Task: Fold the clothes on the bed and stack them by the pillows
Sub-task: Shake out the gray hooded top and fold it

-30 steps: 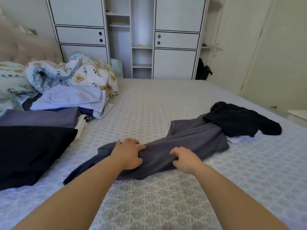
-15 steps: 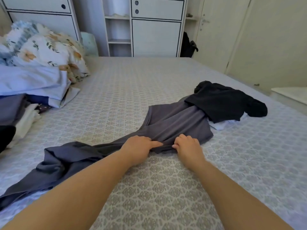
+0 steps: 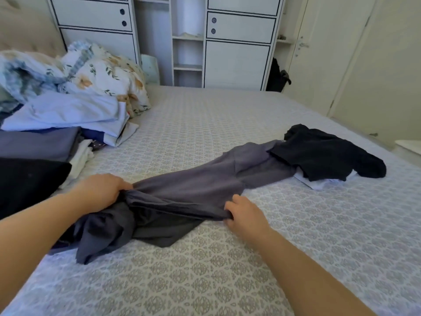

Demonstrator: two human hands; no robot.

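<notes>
I see the grey garment (image 3: 205, 185) stretched long across the bed (image 3: 227, 270), its near end bunched in dark folds, its far end tucked under a crumpled black garment (image 3: 325, 153) lying on something white (image 3: 319, 184). Folded clothes (image 3: 57, 124) sit stacked beside the floral pillows (image 3: 104, 76).

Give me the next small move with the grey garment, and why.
Probably draw it toward the person and spread it flat. Both the left hand and right hand grip the grey garment, which is bunched near them, while its far end lies under the black garment.
</notes>
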